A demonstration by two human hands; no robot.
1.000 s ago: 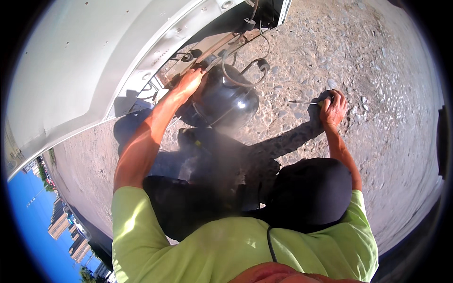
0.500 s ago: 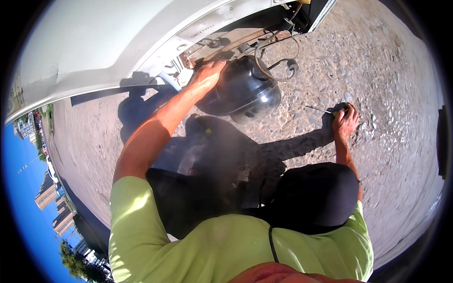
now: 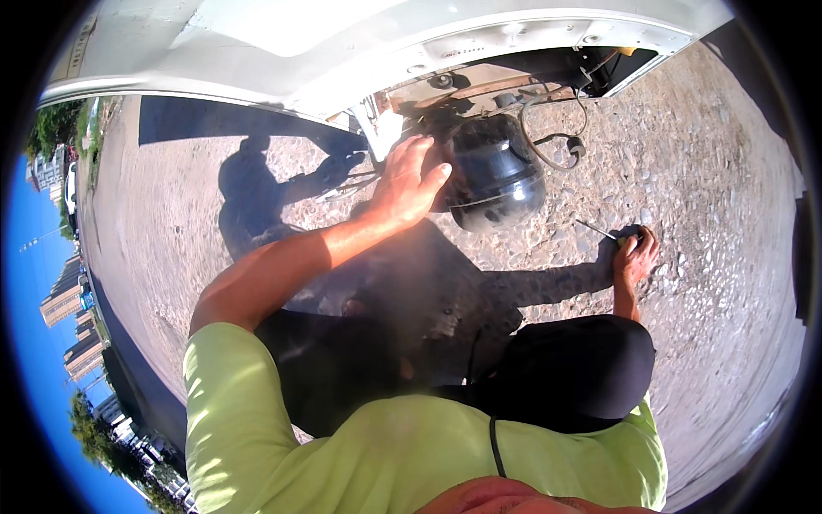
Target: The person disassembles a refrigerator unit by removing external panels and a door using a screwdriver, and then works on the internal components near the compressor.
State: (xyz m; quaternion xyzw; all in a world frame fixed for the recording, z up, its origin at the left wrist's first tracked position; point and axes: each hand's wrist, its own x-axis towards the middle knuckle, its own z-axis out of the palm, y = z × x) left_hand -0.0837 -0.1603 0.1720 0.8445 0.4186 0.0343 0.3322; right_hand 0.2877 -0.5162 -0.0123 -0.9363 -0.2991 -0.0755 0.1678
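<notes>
A shiny black rounded housing (image 3: pixel 497 176) with a seam around it stands by the stony ground, below the white panel (image 3: pixel 342 51). My left hand (image 3: pixel 407 182) is at its left side, fingers stretched out and thumb apart, with nothing in the grip. Whether its fingertips touch the housing I cannot tell. Lower right, close to the ground, my right hand (image 3: pixel 634 254) is closed around the handle of a screwdriver (image 3: pixel 594 229). Its thin metal shaft points up and to the left; most of the handle is hidden by the fingers.
A looped cable (image 3: pixel 538 147) with a dark end piece hangs right of the housing. Behind it is a dark open recess (image 3: pixel 629 73) in the white body. My bent knees (image 3: pixel 574 368) are close in front. Buildings (image 3: pixel 64 291) show far left.
My left hand has come off the top of the black housing to its left side, its fingers opening out. The view has swung, shifting the scene. The screwdriver stays in my right hand.
</notes>
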